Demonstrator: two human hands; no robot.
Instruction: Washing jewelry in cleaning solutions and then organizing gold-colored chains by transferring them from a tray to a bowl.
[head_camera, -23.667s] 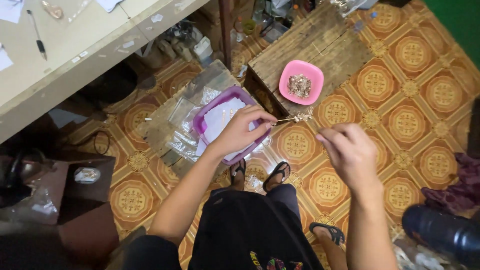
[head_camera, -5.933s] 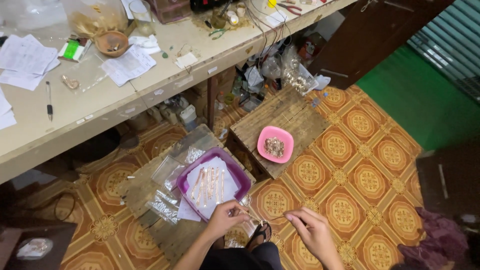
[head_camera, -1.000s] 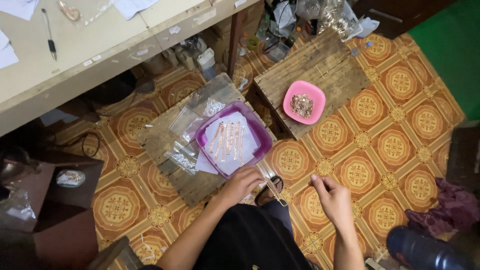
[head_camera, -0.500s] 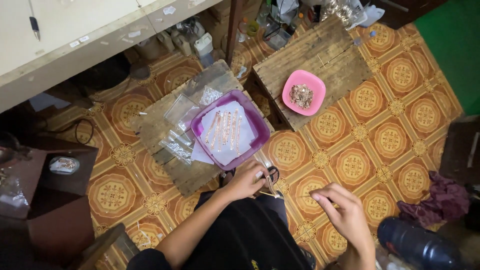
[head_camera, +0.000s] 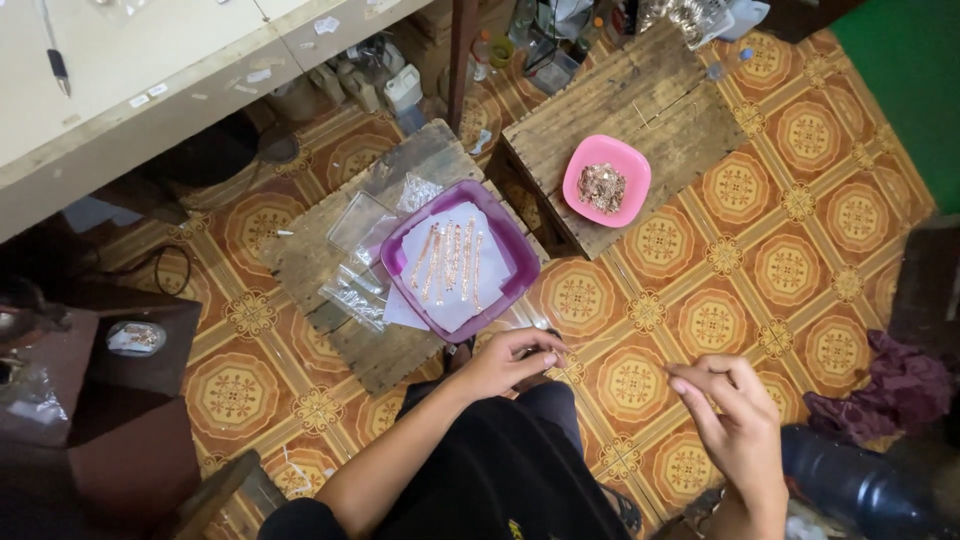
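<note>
Head view looks straight down past the person's dark lap to a patterned tile floor (head_camera: 790, 265). Left hand (head_camera: 510, 362) has thumb and fingertips pinched together on something thin near its tips; right hand (head_camera: 735, 415) is likewise pinched, fingers curled. Between them a fine wire or strand (head_camera: 615, 362) may run, but it is too thin against the tiles to make out with certainty. Both hands hang above the floor, well apart from each other, just below the near edge of the purple tray (head_camera: 520, 250).

That tray sits on a low wooden stool (head_camera: 320, 250), holding white paper and a row of thin coppery strips (head_camera: 450, 262); clear plastic bags (head_camera: 360, 285) lie beside it on the same stool. A second wooden stool (head_camera: 640, 100) stands to the right, carrying a pink dish (head_camera: 632, 165) of small metallic bits too fine to identify.

A pale counter (head_camera: 150, 90) is cut off at the upper left, a pen (head_camera: 55, 65) partly out of frame. Dark blue rounded object (head_camera: 860, 490) at the lower right is cropped. Open floor lies right of the stools.
</note>
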